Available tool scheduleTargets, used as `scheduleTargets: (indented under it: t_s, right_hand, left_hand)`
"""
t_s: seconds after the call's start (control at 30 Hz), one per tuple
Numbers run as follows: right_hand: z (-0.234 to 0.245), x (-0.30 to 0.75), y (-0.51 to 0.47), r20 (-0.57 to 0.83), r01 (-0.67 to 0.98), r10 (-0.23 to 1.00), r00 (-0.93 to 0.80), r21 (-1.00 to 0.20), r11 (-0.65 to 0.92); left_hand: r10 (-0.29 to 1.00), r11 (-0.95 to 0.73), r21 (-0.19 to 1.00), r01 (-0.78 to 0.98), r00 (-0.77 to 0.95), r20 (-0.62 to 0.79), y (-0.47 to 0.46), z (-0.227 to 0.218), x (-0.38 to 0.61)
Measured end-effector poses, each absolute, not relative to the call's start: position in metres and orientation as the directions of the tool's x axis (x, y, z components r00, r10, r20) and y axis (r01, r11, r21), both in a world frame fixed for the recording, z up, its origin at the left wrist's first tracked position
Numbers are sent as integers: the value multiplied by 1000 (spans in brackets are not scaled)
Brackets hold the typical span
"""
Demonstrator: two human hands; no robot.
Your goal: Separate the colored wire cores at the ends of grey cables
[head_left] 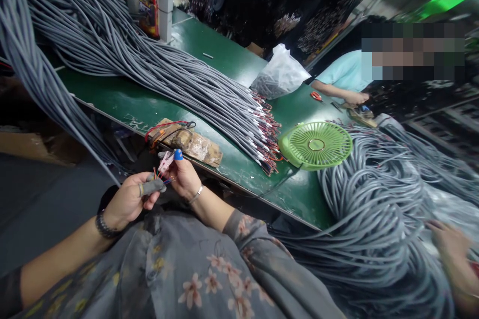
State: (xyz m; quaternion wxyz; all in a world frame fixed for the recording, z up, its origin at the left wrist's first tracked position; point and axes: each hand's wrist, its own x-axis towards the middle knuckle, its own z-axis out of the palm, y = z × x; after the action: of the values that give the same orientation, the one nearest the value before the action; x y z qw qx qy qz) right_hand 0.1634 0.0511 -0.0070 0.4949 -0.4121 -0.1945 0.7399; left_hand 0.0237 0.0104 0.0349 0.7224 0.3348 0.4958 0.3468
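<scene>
My left hand [126, 200] is closed round the end of a grey cable [98, 156] that runs down from the hanging bundle. Thin coloured wires [156, 174] fan out at its fingertips, and one finger wears a grey cover. Close beside it, my right hand [186, 178] pinches a small pale pink and white piece [165, 162], whose exact kind I cannot make out. A blue cover [178, 154] sits on a digit of this hand. Just beyond the hands, a worn wooden block [202, 148] with a lump of brownish material and red and black leads lies at the table edge.
A thick grey cable bundle [149, 62] crosses the green table [220, 67], its stripped ends pointing right. Nearby are a green fan [316, 144], a white plastic bag [281, 72] and coiled cables [374, 204]. A co-worker's hand [355, 98] works at the far side; another person's hand [451, 244] is at right.
</scene>
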Motion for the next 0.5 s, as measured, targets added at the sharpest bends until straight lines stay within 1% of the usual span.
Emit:
scheduleTargets:
  t_s: [0.13, 0.3, 0.37, 0.5]
  right_hand:
    - [-6, 168, 50, -429, -529, 867, -256, -689, -496]
    - [-5, 177, 48, -408, -504, 846, -344, -680, -533]
    - [-6, 179, 47, -399, -511, 855, -331, -686, -518]
    - [-9, 178, 46, -380, -523, 896, -232, -728, -444]
  left_hand:
    - [855, 497, 853, -158, 257, -451, 5, 35, 21]
    - [886, 445, 883, -148, 214, -410, -6, 30, 17]
    - [908, 410, 896, -169, 163, -385, -8, 29, 16]
    - [936, 351, 911, -217, 71, -344, -9, 32, 21]
